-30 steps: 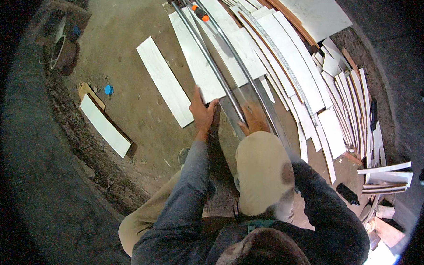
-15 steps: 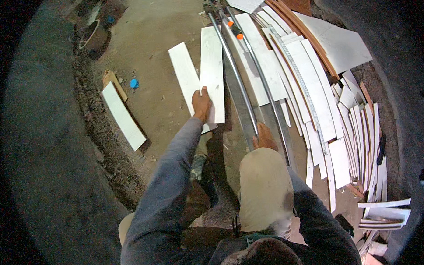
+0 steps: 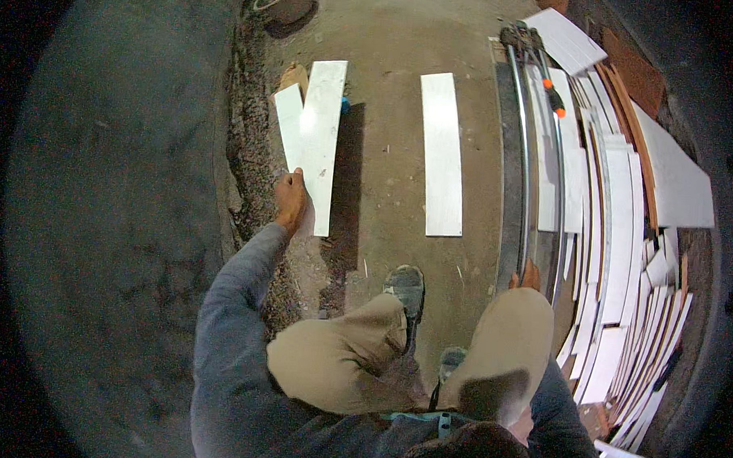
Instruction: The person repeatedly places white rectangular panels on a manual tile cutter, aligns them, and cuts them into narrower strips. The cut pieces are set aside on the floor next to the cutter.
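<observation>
A long white tile strip (image 3: 321, 139) is being gripped at its near end by the left hand (image 3: 291, 200) — the fingers are being wrapped round the lower left edge, closed on it, with the arm being stretched out to the person's left. The strip is being held out over the edge of the dirt floor (image 3: 389, 36), and a dark shadow is being cast just to its right. A second, shorter white piece (image 3: 287, 129) is being seen just behind it on the left, its edge overlapped by the held strip; whether the two are touching cannot be told.

Another white strip (image 3: 442, 155) is lying flat on the floor, well apart from the held one, between it and the tile cutter (image 3: 530, 154). The cutter's two long metal rails are being seen running away from the person, with an orange-tipped handle (image 3: 553, 98) near the far end.

The right hand (image 3: 529, 275) is being rested at the near end of the rails — only the fingertips are being shown above the knee, so how far they are curled cannot be told. A large stack of white cut strips (image 3: 624, 238) is fanned out to the right of the cutter. A round bucket (image 3: 282, 0) is standing at the far edge.
</observation>
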### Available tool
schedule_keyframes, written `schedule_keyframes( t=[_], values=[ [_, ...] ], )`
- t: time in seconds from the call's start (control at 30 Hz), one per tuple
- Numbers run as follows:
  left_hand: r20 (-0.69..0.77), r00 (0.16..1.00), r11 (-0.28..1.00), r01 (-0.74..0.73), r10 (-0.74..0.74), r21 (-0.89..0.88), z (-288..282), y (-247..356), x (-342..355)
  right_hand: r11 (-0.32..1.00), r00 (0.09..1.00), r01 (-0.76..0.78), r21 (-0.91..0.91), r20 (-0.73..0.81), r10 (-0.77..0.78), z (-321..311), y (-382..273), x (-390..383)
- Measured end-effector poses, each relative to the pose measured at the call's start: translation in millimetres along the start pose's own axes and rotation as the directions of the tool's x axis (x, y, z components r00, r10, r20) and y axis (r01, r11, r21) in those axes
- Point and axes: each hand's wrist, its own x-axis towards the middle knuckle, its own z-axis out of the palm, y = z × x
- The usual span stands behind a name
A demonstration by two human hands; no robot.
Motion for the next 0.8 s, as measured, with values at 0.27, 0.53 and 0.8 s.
schedule_keyframes(
  t=[0.27, 0.53, 0.8],
  values=[
    [-0.329, 0.909, 0.955, 0.291, -0.258, 0.055, 27, -66, 47, 0.993, 0.987, -0.119, -0.014, 0.105, 0.119, -12, 2, -4],
    [-0.288, 0.932, 0.973, 0.231, -0.219, 0.006, 33, -118, 74, 0.992, 0.991, -0.112, -0.067, 0.065, 0.116, -14, -9, -5],
    [-0.344, 0.898, 0.923, 0.347, -0.275, 0.168, 41, -136, 83, 1.000, 0.996, -0.026, -0.001, 0.083, 0.026, -20, -2, 1]
  ],
)
